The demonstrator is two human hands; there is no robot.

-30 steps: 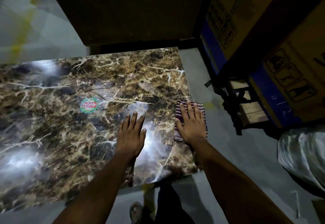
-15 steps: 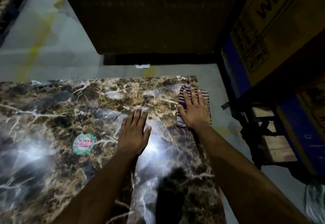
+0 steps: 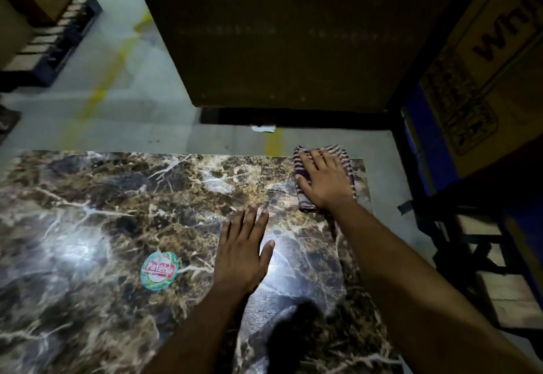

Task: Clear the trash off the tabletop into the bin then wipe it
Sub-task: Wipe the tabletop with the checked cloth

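Round sticker (image 3: 159,270) at lower left on marble tabletop (image 3: 88,212). At centre, left hand (image 3: 242,251) flat, fingers straight, grasping nothing. At upper right, right hand (image 3: 324,179) pressing flat on striped cloth (image 3: 302,165) at tabletop's far corner.

A large brown cardboard box (image 3: 279,35) stands in shadow on the pale grey floor (image 3: 141,115) — the landmark here. Left of it, a faded yellow line (image 3: 108,80) runs across the floor, and farther left sits a dark pallet (image 3: 50,41) with wooden slats. At its foot lies a small white scrap (image 3: 263,129), just beside a short yellow mark (image 3: 273,141). Right of it, 1 yellow-and-blue carton (image 3: 484,65) with dark lettering rests above a dark wooden pallet (image 3: 499,271). The light is dim — brightest on the floor at left.
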